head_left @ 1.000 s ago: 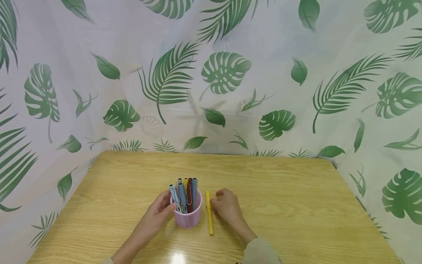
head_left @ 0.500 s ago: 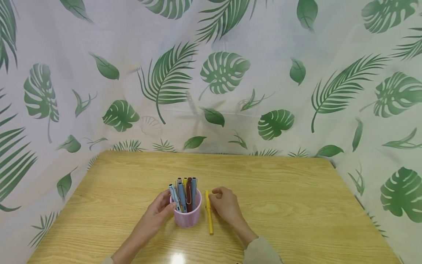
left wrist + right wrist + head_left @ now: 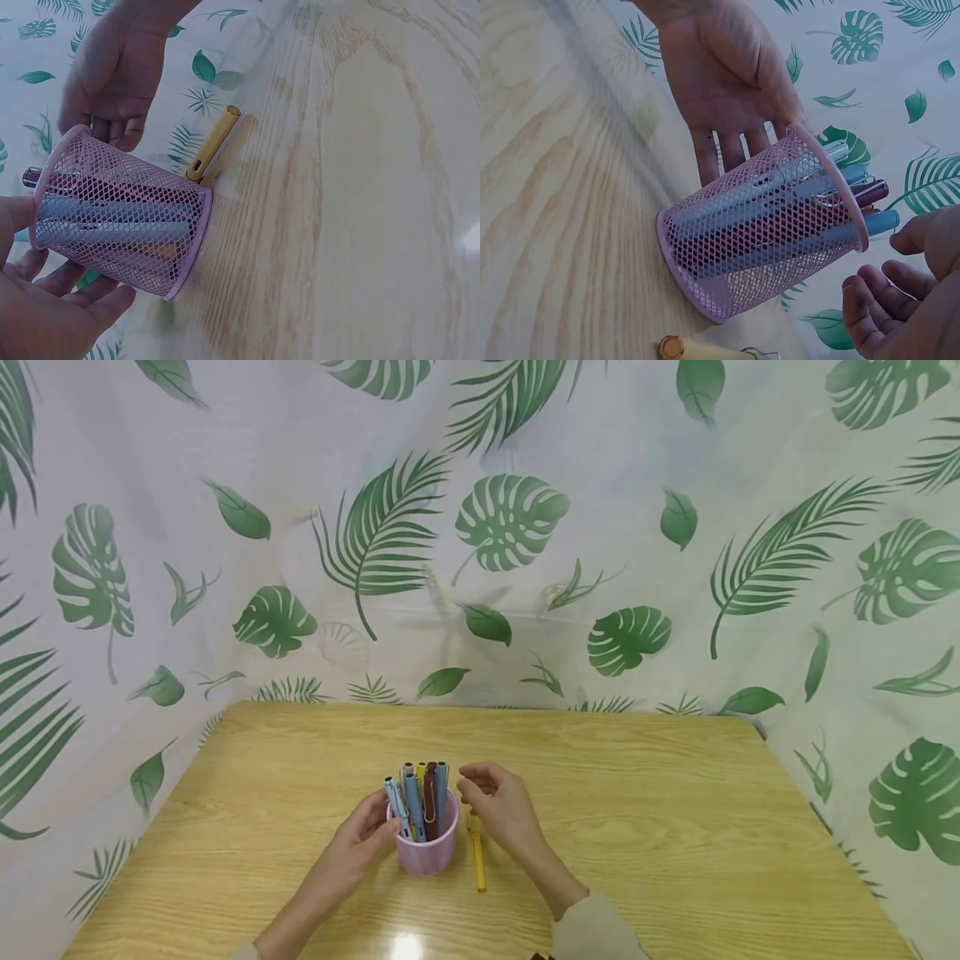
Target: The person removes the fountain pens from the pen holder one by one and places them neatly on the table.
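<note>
Over the wood-grain counter (image 3: 660, 827), lower centre of the frame, the right hand (image 3: 501, 797) has shifted up beside the round pink mesh cup (image 3: 426, 860), loose fingers holding nothing, so work seems centred there; the left hand (image 3: 360, 837) clasps it with its fingers. Inside stand blue, dark red and yellow pens (image 3: 431, 802); a slim yellow pen (image 3: 479, 864) lies just right.

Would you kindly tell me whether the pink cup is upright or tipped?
Upright: the pink cup stands on the table, pens pointing up.
</note>
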A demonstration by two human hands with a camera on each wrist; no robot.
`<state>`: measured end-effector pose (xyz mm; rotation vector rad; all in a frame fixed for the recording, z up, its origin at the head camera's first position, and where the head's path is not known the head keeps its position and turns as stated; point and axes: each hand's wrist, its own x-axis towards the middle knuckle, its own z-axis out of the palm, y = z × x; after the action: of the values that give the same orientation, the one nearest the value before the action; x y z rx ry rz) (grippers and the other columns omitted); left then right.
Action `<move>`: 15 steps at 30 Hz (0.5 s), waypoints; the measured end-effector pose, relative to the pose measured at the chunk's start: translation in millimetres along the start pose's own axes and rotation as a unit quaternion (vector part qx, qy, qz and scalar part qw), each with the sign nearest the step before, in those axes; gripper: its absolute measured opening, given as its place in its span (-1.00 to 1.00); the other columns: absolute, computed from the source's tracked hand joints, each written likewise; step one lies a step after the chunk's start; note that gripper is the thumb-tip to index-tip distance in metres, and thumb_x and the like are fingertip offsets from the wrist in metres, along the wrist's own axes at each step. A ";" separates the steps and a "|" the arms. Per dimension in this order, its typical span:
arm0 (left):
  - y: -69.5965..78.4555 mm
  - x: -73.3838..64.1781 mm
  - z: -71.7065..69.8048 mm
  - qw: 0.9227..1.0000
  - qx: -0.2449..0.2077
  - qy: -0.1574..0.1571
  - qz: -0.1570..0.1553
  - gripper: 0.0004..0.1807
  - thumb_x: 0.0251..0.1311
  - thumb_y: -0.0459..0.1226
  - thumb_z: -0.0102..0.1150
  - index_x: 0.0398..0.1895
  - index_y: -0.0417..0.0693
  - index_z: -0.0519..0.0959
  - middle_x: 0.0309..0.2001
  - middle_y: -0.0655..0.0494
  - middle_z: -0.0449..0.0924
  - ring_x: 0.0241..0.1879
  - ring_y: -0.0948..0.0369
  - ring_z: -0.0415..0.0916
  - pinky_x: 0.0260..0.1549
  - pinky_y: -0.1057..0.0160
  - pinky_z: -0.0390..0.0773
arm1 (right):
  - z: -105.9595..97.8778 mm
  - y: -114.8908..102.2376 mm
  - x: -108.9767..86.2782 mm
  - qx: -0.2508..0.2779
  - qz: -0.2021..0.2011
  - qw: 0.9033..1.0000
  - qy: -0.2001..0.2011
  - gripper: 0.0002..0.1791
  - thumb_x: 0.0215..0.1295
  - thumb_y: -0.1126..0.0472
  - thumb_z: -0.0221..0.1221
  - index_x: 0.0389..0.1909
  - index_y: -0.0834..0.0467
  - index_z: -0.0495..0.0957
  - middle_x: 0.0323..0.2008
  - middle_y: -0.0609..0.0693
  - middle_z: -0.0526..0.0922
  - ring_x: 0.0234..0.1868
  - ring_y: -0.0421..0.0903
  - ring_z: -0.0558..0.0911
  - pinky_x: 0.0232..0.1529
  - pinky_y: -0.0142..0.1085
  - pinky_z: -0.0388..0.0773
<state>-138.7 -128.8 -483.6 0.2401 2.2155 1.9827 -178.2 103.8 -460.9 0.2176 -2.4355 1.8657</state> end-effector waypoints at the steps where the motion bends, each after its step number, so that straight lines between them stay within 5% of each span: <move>1: 0.1 0.1 0.0 1.000 0.000 -0.001 0.003 -0.31 0.54 -0.15 0.11 0.59 -0.21 0.16 0.45 -0.30 0.33 0.45 -0.20 0.27 0.41 -0.15 0.33 | 0.4 -1.9 0.2 0.003 -0.006 1.000 -0.002 -0.71 0.44 0.27 0.26 0.04 0.39 0.63 -0.21 0.12 0.73 -0.22 0.04 0.70 -0.30 -0.25 0.74; 7: 0.1 0.5 0.2 1.000 -0.005 -0.001 0.008 -0.31 0.53 -0.16 0.12 0.58 -0.23 0.16 0.46 -0.31 0.31 0.45 -0.21 0.27 0.40 -0.14 0.35 | 5.0 -6.0 3.6 -0.006 -0.032 0.999 -0.016 -0.71 0.39 0.27 0.30 0.03 0.36 0.65 -0.19 0.11 0.72 -0.20 -0.06 0.65 -0.28 -0.41 0.67; 15: 4.0 -1.2 1.4 1.000 -0.014 -0.007 0.009 -0.33 0.55 -0.19 0.09 0.58 -0.25 0.15 0.47 -0.34 0.29 0.46 -0.22 0.24 0.42 -0.16 0.31 | 11.1 -5.5 7.8 -0.034 -0.052 0.997 -0.036 -0.70 0.36 0.31 0.32 0.02 0.39 0.63 -0.15 0.15 0.73 -0.14 0.00 0.68 -0.13 -0.32 0.70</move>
<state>-137.1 -127.3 -479.7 0.2686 2.1826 2.0141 -184.7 91.1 -457.4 0.4057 -2.4762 1.7591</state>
